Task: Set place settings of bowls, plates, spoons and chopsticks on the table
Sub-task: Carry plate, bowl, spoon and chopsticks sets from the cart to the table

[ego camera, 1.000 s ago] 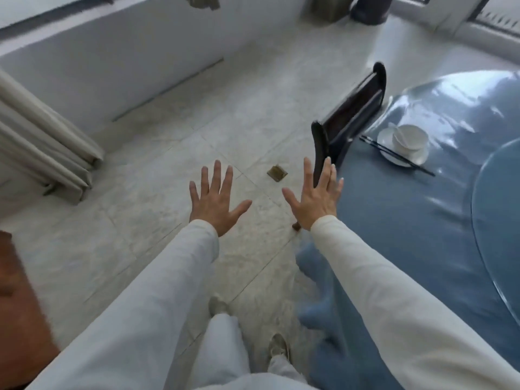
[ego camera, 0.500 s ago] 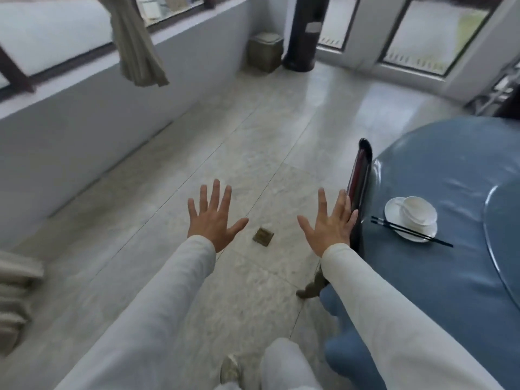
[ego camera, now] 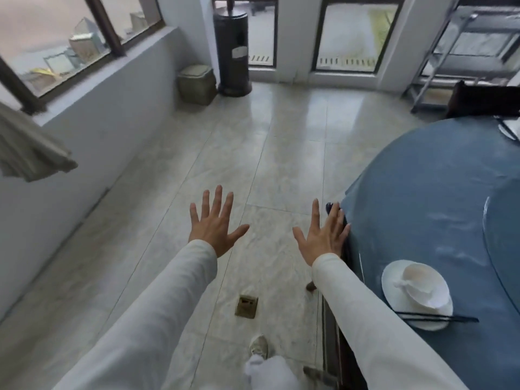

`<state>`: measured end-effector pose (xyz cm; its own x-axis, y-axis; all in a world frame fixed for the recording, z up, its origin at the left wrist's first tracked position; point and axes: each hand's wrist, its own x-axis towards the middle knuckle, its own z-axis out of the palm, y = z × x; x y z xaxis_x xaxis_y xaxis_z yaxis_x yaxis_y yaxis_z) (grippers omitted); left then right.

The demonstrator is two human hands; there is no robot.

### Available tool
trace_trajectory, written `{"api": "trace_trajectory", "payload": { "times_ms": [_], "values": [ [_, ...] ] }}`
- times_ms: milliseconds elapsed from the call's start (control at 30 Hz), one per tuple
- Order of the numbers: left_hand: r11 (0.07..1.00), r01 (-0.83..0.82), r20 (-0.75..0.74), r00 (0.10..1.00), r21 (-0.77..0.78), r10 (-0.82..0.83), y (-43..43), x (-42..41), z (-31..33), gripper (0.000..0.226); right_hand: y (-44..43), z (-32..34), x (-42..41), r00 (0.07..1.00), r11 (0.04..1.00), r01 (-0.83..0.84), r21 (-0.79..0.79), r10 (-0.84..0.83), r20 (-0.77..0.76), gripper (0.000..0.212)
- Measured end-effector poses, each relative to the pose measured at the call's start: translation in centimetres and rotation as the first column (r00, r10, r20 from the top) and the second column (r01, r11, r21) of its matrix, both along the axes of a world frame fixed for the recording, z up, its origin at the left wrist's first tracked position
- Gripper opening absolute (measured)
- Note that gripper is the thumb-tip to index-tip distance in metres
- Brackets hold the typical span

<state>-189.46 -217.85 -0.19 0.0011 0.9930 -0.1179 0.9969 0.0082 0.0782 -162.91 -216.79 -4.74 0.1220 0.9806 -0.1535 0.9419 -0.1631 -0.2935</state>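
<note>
A round table under a blue cloth (ego camera: 416, 192) fills the right side. On its near edge lies one setting: a white plate (ego camera: 394, 280) with a white bowl (ego camera: 422, 288) and a white spoon (ego camera: 401, 283) on it, and black chopsticks (ego camera: 439, 317) across the plate's near rim. Another setting's plate edge (ego camera: 508, 130) shows at the far right. My left hand (ego camera: 215, 225) and my right hand (ego camera: 326, 235) are held out over the floor with fingers spread, holding nothing. My right hand is beside a dark chair back.
A dark chair (ego camera: 333, 327) stands pushed against the table below my right arm. A small brass floor fitting (ego camera: 246, 306) lies on the tiles. A bin (ego camera: 197, 84) and a dark cylindrical stand (ego camera: 232, 49) are at the far wall, a metal rack (ego camera: 461, 52) at the far right.
The view has swung up and to the right while I walk along the table. The setting now lies nearer and lower right. Both hands stay spread and empty.
</note>
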Motion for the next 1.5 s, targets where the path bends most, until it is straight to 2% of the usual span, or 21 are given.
{"api": "trace_trajectory", "payload": {
  "times_ms": [333, 600, 800, 900, 1134, 1501],
  "values": [
    [0.971, 0.239, 0.034, 0.970, 0.004, -0.239, 24.3, 7.2, 0.7, 0.095, 16.7, -0.1, 3.3, 0.972, 0.978, 0.209, -0.024, -0.211, -0.101, 0.078],
    [0.907, 0.419, 0.110, 0.900, 0.041, -0.421, 47.5, 15.2, -1.1, 0.095, 36.2, -1.1, 10.2, 0.916, 0.918, 0.395, 0.022, -0.392, -0.084, 0.078],
    [0.819, 0.572, 0.099, 0.813, 0.048, -0.574, 65.2, 22.2, 0.4, 0.096, 52.0, 1.7, 17.4, 0.845, 0.842, 0.534, 0.079, -0.534, -0.027, 0.079],
    [0.781, 0.623, 0.087, 0.777, 0.034, -0.624, 73.0, 26.3, 1.2, 0.096, 57.7, 3.0, 21.0, 0.795, 0.787, 0.606, 0.116, -0.605, -0.052, 0.080],
    [0.713, 0.699, 0.059, 0.711, 0.049, -0.701, 88.1, 37.9, 1.0, 0.095, 69.8, 3.2, 32.0, 0.735, 0.725, 0.672, 0.150, -0.677, -0.020, 0.080],
    [0.717, 0.693, 0.091, 0.712, 0.069, -0.697, 108.1, 59.4, 1.6, 0.094, 90.1, 4.9, 52.5, 0.719, 0.714, 0.687, 0.134, -0.695, 0.015, 0.083]
  ]
}}
